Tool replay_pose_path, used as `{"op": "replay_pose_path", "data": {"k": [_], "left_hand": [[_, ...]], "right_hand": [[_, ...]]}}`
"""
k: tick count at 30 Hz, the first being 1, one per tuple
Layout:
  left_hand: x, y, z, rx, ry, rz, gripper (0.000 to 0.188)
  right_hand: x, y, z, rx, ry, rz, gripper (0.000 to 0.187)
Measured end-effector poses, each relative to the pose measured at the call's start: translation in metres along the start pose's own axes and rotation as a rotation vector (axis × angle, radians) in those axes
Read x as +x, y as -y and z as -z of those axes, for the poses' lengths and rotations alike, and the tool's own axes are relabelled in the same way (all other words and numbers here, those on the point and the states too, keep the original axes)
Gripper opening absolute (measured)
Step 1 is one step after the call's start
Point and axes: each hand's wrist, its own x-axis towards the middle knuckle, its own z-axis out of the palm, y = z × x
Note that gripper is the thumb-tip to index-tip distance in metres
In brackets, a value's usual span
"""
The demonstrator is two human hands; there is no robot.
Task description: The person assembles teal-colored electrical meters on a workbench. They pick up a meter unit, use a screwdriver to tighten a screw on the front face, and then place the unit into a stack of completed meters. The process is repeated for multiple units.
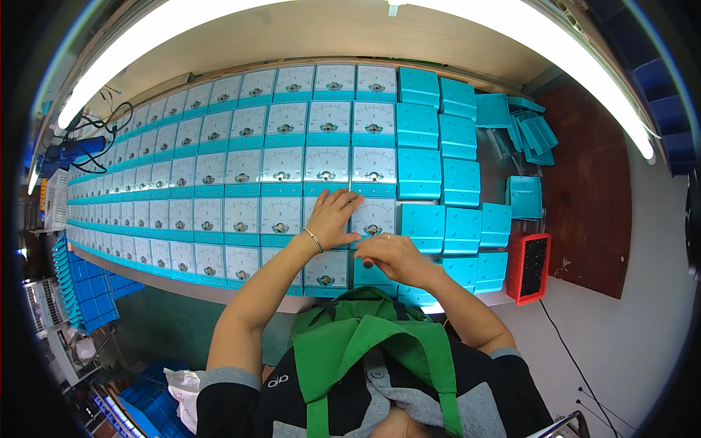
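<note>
Rows of panel meters with white dial faces and turquoise bases cover the worktable. My left hand [332, 221] lies with its fingers stretched over the edges of two neighbouring meters in the second row from me. Its thumb points toward my right hand [398, 260], which is closed around a small tool with a dark red round end [367, 263]. The rest of that tool is hidden by the fingers. Just beyond the right hand is a meter [374, 217] with a dial face. Below the hand lies a turquoise case [374, 276] without a visible dial.
Blank turquoise cases [420, 228] fill the columns on the right, with a loose pile of cases [537, 135] farther off. A red bin [515, 281] holds small black parts. At far left stand a blue tool with a cable [73, 151] and blue crates [93, 288].
</note>
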Motion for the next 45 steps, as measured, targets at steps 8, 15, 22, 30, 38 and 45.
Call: {"op": "replay_pose_path", "data": {"k": [8, 15, 22, 30, 38, 45], "left_hand": [[-0.001, -0.001, -0.001, -0.014, -0.027, 0.000, 0.087], [-0.001, 0.000, 0.000, -0.013, -0.040, -0.003, 0.088], [-0.002, 0.002, -0.002, -0.035, -0.056, -0.006, 0.088], [-0.001, -0.001, 0.000, -0.012, -0.010, -0.012, 0.090], [0.004, -0.026, 0.028, -0.146, -0.058, -0.086, 0.084], [0.039, -0.080, 0.002, 0.044, -0.035, -0.184, 0.064]], "right_hand": [[-0.005, -0.015, -0.002, 0.245, -0.335, -0.420, 0.018], [-0.004, -0.020, -0.008, 0.242, -0.452, -0.423, 0.018], [-0.006, -0.018, -0.018, 0.188, -0.530, -0.435, 0.018], [-0.007, -0.018, -0.023, 0.162, -0.610, -0.422, 0.019], [-0.010, -0.012, 0.016, 0.403, -0.585, -0.433, 0.021], [-0.012, -0.039, 0.043, 0.414, -0.905, -0.383, 0.030]]}}
